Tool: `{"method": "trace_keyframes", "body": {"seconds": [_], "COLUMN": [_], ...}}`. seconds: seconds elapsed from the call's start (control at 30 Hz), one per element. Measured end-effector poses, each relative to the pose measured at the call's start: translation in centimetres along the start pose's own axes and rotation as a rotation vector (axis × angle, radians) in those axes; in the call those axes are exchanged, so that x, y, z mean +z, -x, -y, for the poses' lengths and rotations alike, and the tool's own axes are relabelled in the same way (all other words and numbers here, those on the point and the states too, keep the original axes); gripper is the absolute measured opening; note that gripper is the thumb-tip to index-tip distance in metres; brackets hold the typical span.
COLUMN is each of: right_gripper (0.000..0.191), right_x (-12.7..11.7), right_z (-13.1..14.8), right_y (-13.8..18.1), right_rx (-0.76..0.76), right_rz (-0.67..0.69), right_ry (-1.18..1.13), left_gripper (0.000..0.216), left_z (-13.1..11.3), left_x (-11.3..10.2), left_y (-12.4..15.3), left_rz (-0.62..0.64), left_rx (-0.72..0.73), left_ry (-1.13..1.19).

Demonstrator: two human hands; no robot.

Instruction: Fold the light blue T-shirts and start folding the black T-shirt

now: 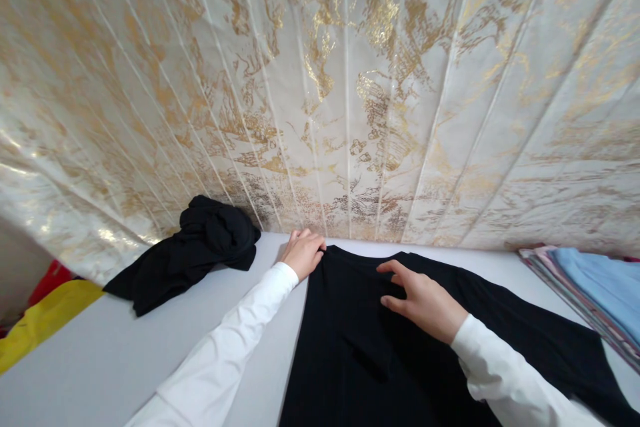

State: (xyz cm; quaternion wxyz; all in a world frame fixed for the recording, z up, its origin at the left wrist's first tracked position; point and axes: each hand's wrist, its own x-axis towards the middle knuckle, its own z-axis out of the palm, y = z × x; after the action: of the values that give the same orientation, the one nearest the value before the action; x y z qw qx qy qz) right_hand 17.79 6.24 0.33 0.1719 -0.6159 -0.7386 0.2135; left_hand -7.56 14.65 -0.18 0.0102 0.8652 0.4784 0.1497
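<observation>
A black long-sleeved garment (350,347) lies spread on the white table, its neckline toward the far edge and one sleeve stretching off to the right. At the garment's far left corner, by the shoulder, my left hand (303,253) is closed with thumb and fingers pinching the fabric. My right hand (423,300) hovers over the upper part just below the neckline, thumb and fingers apart and nothing between them. Whether its fingertips touch the cloth is hard to see. White sleeves cover both my forearms.
A crumpled black garment (200,253) sits on the table (75,373) at the left. Yellow cloth (50,320) and red cloth (50,280) show at the left edge. A folded stack with a light blue piece (600,287) on top lies right. A gold-patterned curtain (325,113) hangs behind.
</observation>
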Motion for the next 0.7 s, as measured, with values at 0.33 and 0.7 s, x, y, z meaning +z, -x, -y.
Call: {"method": "trace_keyframes", "body": {"seconds": [0.33,0.7], "right_gripper": [0.027,0.022], "right_x": [-0.2,-0.1], "right_z": [-1.0,-1.2], "right_y": [-0.6,-0.8], "right_rx": [0.059,0.029], "right_rz": [0.036,0.007], "right_ry": [-0.082,-0.155], "left_gripper": [0.012,0.016], "left_z": [-5.9,-11.8], "left_x": [-2.9,-2.0], "left_y": [4.3,10.5], "left_rz": [-0.026,0.226], "left_rx": [0.014,0.009], "left_ry": [0.073,0.080]}}
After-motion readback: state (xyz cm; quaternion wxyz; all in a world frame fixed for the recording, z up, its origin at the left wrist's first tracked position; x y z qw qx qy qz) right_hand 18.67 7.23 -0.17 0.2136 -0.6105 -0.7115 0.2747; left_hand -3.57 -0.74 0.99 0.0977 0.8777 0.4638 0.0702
